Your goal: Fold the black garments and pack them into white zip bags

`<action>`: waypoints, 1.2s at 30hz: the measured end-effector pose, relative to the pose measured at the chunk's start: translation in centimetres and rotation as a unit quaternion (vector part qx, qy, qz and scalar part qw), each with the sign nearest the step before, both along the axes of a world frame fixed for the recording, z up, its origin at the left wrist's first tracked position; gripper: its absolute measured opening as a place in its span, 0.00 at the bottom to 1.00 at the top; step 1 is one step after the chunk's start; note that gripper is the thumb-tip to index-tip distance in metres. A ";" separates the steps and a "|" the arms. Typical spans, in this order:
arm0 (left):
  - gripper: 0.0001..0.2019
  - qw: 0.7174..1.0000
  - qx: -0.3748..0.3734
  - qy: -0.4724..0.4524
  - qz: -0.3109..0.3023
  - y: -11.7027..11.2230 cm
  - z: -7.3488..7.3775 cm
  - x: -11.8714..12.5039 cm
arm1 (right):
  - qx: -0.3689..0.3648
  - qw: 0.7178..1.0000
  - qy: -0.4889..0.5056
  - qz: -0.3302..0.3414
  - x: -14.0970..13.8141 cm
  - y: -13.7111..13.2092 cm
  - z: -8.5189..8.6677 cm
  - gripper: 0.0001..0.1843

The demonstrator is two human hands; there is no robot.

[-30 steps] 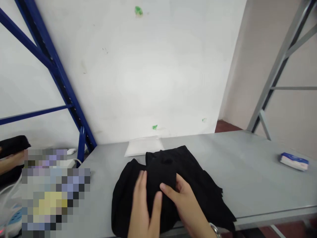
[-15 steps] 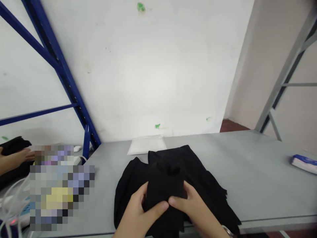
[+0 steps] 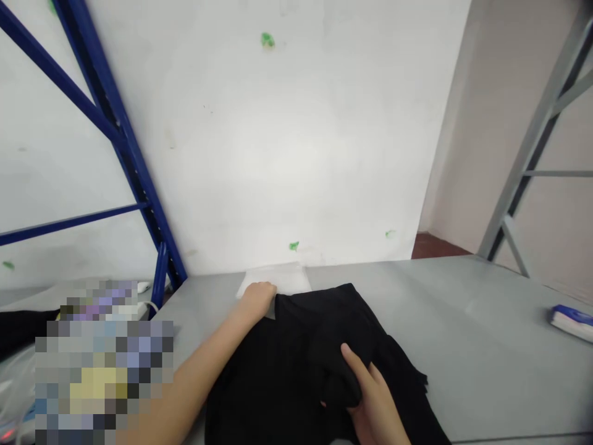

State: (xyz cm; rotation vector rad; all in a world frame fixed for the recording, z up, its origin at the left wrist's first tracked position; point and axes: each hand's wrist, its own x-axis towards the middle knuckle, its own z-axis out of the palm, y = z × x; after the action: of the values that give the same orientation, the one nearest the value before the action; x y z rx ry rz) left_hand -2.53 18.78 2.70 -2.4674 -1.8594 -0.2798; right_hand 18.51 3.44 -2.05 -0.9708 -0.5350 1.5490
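A black garment point(image 3: 319, 321) lies in loose layers over the front of the grey table, and its exact kind is hard to make out. At its far left corner my left hand point(image 3: 259, 298) is closed on the dark cloth, with the fingertips tucked out of sight. My right hand point(image 3: 373, 395) grips a bunched fold of the same garment closer to me, thumb on top and fingers curled beneath. Just beyond my left hand, a flat white plastic packet point(image 3: 282, 277) rests against the wall.
The grey table point(image 3: 463, 321) runs along a white wall. A blue metal frame point(image 3: 134, 167) stands at the left, a grey one point(image 3: 523, 154) at the right. A blue-and-white pack point(image 3: 574, 320) lies at the right edge. Blurred items, cables and dark cloth point(image 3: 23, 327) are at left.
My hands have parted from the folded part they held together. The left reached forward to the garment's far corner; the right stayed near. The other person's hand at left is gone from view.
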 end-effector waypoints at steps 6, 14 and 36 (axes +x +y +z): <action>0.14 0.992 0.095 -0.075 0.039 -0.8 3.2 -1.2 | 0.003 0.999 0.053 0.002 0.3 0.0 -0.1 0.20; 0.12 0.995 0.050 -0.081 0.000 -5.1 5.7 -5.0 | -0.003 0.991 0.123 -0.050 0.4 -0.1 0.3 0.16; 0.22 0.975 0.202 0.069 0.061 -15.2 0.4 5.6 | 0.032 0.999 0.038 0.006 0.0 -0.6 0.1 0.35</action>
State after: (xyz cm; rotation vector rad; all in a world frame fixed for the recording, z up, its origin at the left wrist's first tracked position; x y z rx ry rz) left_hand 3.12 3.61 3.06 -2.0417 -1.6899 -0.4231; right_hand 18.49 2.85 -1.90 -0.8580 -0.5349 1.5633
